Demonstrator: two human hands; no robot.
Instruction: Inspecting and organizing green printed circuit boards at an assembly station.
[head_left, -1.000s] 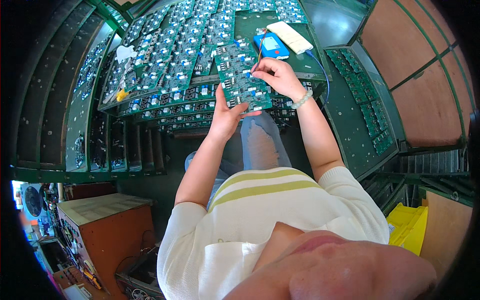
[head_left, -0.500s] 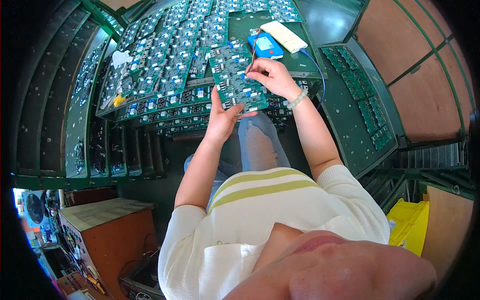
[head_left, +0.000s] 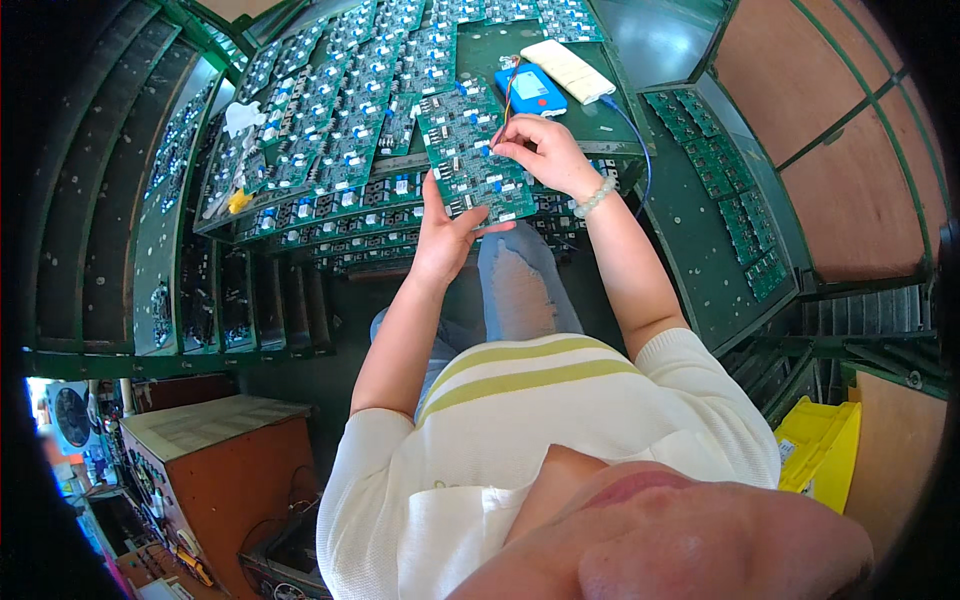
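Note:
A green circuit board [head_left: 463, 158] is tilted up in front of me at the table's near edge. My left hand [head_left: 447, 232] grips its lower left edge, thumb along the side and fingers beneath. Against the board's right part, my right hand [head_left: 545, 155] pinches the end of a thin red-and-dark cable [head_left: 509, 95]. The plug inside that pinch is hidden by my fingers. That cable runs up to a small blue device [head_left: 530, 92] with a lit screen and a red button. Beside the device lies a cream-white power bank [head_left: 568, 72] with a blue cable [head_left: 637, 128] leaving it.
Rows of circuit boards [head_left: 345, 115] cover the table's left and far parts, and more sit on a shelf under its near edge. A side rack at right carries boards [head_left: 722, 190]. A yellow bin [head_left: 820, 455] and a wooden cabinet [head_left: 225, 460] stand behind, near me.
Almost nothing differs. Both hands keep their places on the board and the cable, with only a very slight shift of the view.

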